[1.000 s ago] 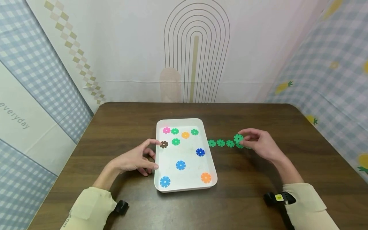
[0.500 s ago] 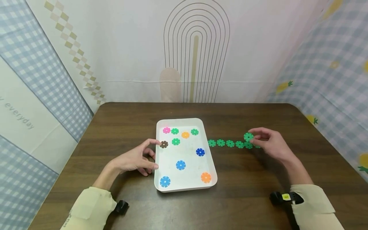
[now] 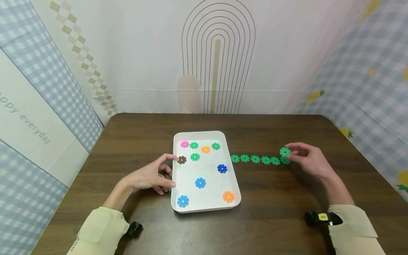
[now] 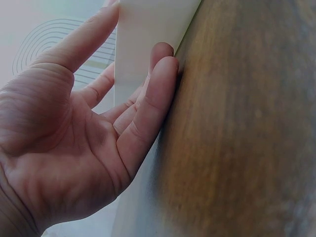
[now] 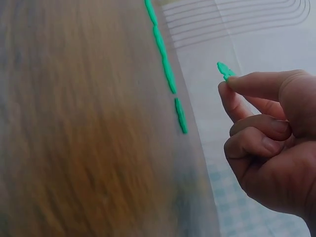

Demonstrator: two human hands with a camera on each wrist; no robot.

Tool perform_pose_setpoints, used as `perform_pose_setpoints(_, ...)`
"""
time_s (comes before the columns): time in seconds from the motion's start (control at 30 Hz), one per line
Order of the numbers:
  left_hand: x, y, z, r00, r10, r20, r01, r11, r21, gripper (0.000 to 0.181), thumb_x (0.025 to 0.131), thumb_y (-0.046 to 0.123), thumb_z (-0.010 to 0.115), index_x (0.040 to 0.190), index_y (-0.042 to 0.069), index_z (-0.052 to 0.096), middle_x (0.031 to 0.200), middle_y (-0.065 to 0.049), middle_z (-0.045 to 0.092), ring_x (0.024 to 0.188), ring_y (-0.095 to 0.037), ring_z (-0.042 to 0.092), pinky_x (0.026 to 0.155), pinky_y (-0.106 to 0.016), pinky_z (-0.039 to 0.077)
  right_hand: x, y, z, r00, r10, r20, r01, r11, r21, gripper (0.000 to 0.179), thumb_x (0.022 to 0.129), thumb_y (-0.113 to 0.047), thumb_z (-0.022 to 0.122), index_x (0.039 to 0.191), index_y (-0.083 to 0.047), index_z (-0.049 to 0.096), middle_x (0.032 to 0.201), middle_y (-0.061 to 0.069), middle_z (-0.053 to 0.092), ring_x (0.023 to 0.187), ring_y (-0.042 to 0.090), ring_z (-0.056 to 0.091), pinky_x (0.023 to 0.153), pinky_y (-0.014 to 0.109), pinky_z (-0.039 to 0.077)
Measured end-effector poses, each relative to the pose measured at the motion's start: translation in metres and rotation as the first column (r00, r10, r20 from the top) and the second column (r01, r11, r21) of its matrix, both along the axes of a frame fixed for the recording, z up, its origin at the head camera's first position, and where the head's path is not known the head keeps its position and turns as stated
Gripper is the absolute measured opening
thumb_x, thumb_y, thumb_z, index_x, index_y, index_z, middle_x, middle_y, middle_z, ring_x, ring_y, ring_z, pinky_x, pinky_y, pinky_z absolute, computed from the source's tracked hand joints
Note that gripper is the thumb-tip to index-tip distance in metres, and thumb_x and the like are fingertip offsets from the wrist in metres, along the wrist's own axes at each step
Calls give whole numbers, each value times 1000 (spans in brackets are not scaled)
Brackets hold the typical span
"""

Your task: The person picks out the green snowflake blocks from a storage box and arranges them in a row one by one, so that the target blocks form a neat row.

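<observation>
My right hand pinches a green snowflake disc between thumb and index finger. In the right wrist view that disc is held up off the tabletop. It overlaps the right end of a row of several green discs lying on the table. At the left side of a white tray, my left hand rests its thumb and index finger on the rim, spread apart. The left wrist view shows its other fingers lying loosely along the tray's outer wall.
Loose discs lie in the tray: pink, brown, dark blue, two light blue, two orange and three green. The wooden table ends at a curtain behind.
My right hand has moved right along the row, carrying the pinched green disc from over the fourth disc to over the row's right end. The left hand and tray stay put.
</observation>
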State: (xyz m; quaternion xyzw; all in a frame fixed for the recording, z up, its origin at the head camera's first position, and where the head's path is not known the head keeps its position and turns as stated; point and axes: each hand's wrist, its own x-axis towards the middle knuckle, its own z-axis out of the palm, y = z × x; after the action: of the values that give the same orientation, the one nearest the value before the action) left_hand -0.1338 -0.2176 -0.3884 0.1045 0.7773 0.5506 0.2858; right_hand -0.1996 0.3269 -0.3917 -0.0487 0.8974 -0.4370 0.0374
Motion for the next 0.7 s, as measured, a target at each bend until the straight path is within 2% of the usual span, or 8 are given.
perform_pose_setpoints(0.27, 0, 0, 1, 1000, -2, 1, 2, 1000, 4, 87, 92, 19, 85, 157, 15, 28, 116, -19, 55, 78, -26, 69, 70, -43, 64, 1, 19, -3, 998, -69, 16, 69, 998, 3, 37, 104, -24, 70, 137, -8, 61, 93, -15, 64, 62, 11, 49, 51, 29, 46)
perform_pose_setpoints(0.5, 0, 0, 1, 1000, 0, -3, 0, 1000, 8, 85, 92, 19, 85, 156, 17, 29, 116, -20, 55, 78, -26, 69, 69, -43, 64, 2, 25, -5, 995, -89, 34, 88, 996, 32, 41, 105, -27, 68, 139, -7, 59, 98, -7, 62, 66, 14, 49, 53, 29, 46)
perform_pose_setpoints(0.7, 0, 0, 1, 1000, -2, -3, 2, 1000, 9, 86, 92, 19, 85, 156, 17, 29, 117, -20, 54, 78, -26, 69, 69, -43, 64, 2, 28, -10, 997, -78, 30, 76, 996, 54, 40, 106, -21, 66, 141, -3, 58, 98, -1, 62, 63, 12, 49, 52, 29, 46)
